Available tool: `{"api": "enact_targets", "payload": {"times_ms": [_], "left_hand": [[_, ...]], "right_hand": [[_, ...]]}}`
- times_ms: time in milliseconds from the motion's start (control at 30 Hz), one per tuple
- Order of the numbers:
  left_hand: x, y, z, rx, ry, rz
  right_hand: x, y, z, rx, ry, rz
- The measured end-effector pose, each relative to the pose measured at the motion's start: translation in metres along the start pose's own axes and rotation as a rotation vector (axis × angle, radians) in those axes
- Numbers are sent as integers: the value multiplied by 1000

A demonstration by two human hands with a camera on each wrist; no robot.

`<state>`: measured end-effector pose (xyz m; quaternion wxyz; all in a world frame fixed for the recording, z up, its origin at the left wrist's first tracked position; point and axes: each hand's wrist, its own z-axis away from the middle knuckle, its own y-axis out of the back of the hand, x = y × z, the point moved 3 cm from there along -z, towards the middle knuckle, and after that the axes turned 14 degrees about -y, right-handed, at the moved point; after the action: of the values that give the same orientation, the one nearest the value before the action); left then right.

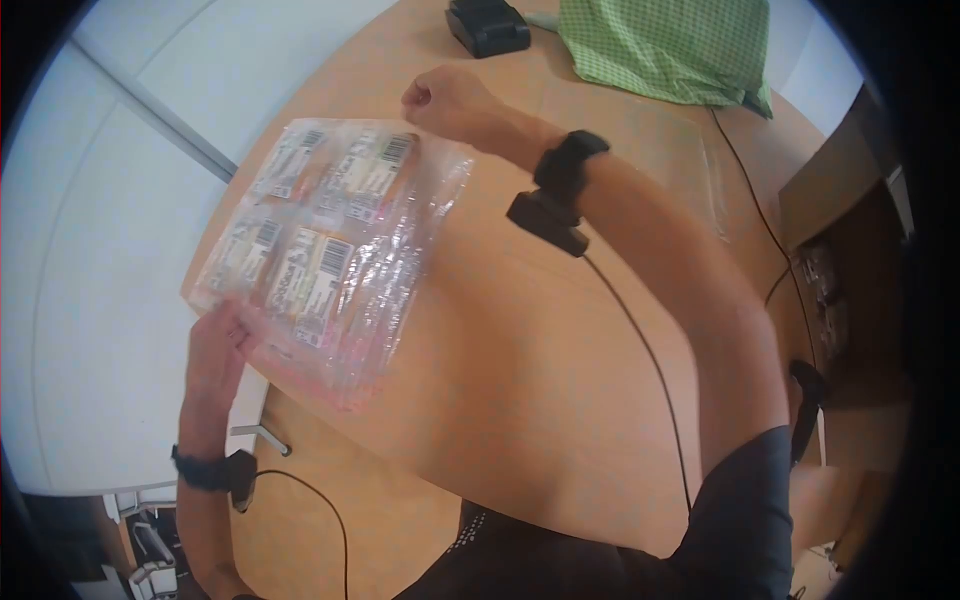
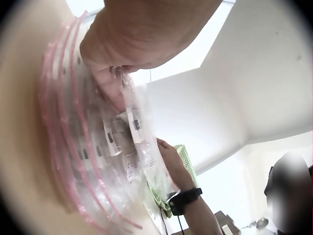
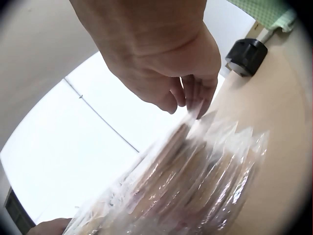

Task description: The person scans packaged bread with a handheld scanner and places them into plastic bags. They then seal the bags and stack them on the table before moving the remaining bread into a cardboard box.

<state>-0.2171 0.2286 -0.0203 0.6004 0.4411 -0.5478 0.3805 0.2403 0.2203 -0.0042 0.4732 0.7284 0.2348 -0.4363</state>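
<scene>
A stack of clear plastic zip bags [image 1: 375, 285] with pink zip strips lies at the table's left edge. White barcode labels [image 1: 310, 275] show through the top bag, on flat packets inside. At the near left corner my left hand [image 1: 218, 345] grips the edge of the top bag, thumb and fingers on the plastic. My right hand [image 1: 455, 105] is at the far corner, its fingers curled. From the right wrist, the fingertips [image 3: 203, 110] pinch the raised corner of the top bag, while the other bag edges [image 3: 239, 161] fan out beneath.
A black device [image 1: 488, 28] and a green checked cloth [image 1: 670, 45] are at the far side of the wooden table [image 1: 520, 400]. A clear plastic sheet [image 1: 690, 170] lies below the cloth. Cables run from both wrist cameras. An open cardboard box [image 1: 840, 200] stands at right.
</scene>
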Motion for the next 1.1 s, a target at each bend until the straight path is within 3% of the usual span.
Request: {"api": "enact_targets", "payload": {"times_ms": [33,67,133,200,233,267,333,367,400,433,467,500,533,600,633,667,733,800,867,933,1000,1033,1100], "left_hand": [[-3,11,4,-62,-17,-61],[9,7,19,13,-5,-48],[29,6,51,182,-53,-167],[38,2,70,327,-251,-415],[45,-11,81,384,-386,-523],[48,-31,91,362,-390,-504],[60,-77,117,250,-578,-511],[52,-85,126,52,-560,-495],[46,-106,132,-262,-678,-365],[55,-145,142,-405,-515,-420],[64,-177,152,-593,-611,-484],[68,-206,157,-669,-661,-461],[71,-233,158,-750,-712,-438],[69,-287,143,-698,-886,-327],[73,-316,129,-717,-853,-254],[77,-346,116,-741,-814,-185],[62,-402,85,-798,-783,-212],[16,-449,62,-911,-757,-286],[5,-466,67,-1005,-731,-369],[1,-456,99,-1058,-1100,-975],[-9,-442,117,-1104,-1136,-983],[-13,-435,125,-1138,-1159,-993],[6,-418,149,-1228,-1141,-1017]], "right_hand": [[-2,21,9,35,104,134],[-5,46,19,66,210,277],[4,111,59,17,213,674],[53,169,109,102,316,969],[79,191,138,160,267,1099],[105,205,164,216,218,1229],[159,215,201,163,-107,1392],[165,214,201,176,-121,1406],[168,212,206,44,-116,1504],[171,209,209,-93,-111,1594],[172,204,212,-20,-90,1564],[168,195,215,57,-68,1535],[151,182,222,-8,-93,1526],[107,149,243,-94,-93,1324],[78,129,257,-103,-114,1329],[79,114,271,-188,46,1141],[67,100,306,-97,423,892],[35,83,323,-265,224,912],[-5,105,358,-195,266,760],[-29,155,377,-136,277,685],[-28,226,379,124,199,806],[-14,259,375,349,109,836],[29,330,360,614,-64,1026]]}}
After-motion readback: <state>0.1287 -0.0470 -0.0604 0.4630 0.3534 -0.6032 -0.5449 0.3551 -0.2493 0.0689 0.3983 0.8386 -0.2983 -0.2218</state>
